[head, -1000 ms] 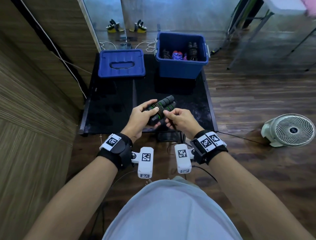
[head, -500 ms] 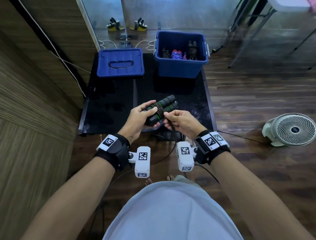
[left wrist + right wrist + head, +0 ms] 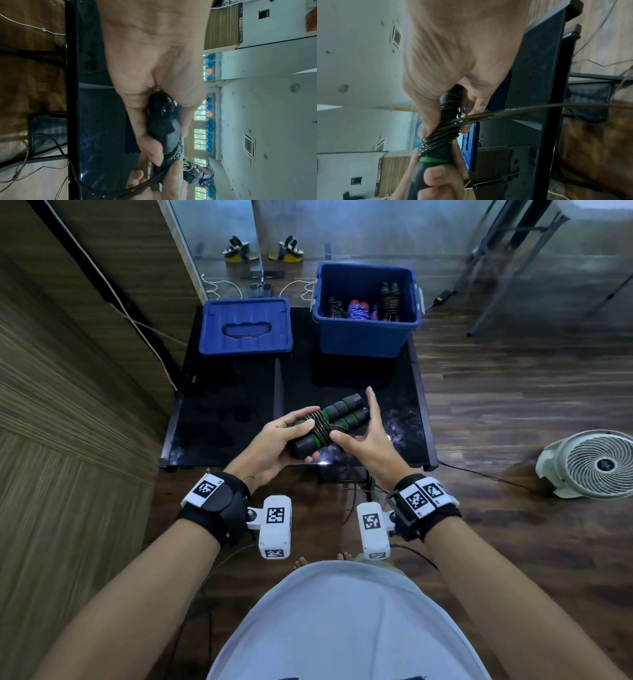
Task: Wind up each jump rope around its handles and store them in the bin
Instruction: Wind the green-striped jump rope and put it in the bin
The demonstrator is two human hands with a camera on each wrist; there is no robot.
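handles (image 3: 337,419): matt black foam, green bands | rope (image 3: 447,136): glossy dark cord, wound on the handles | desk (image 3: 222,412): glossy black top, speckled near the handles | bin (image 3: 363,337): smooth blue plastic | lid (image 3: 245,325) left of bin: same plastic | floor (image 3: 513,405): dark wood planks, slight sheen

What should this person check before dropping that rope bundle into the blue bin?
1. Handles held: left hand grips the black-and-green jump rope handles: ok.
2. Rope fully wound: a loose length of rope trails away from the coils: not ok.
3. Coils pinned: right hand thumb presses the wraps: ok.
4. Bin open: blue bin has no lid; the blue lid lies beside it: ok.
5. Room in bin: wound ropes already inside, space left: ok.
6. Rope end tucked: cannot tell.
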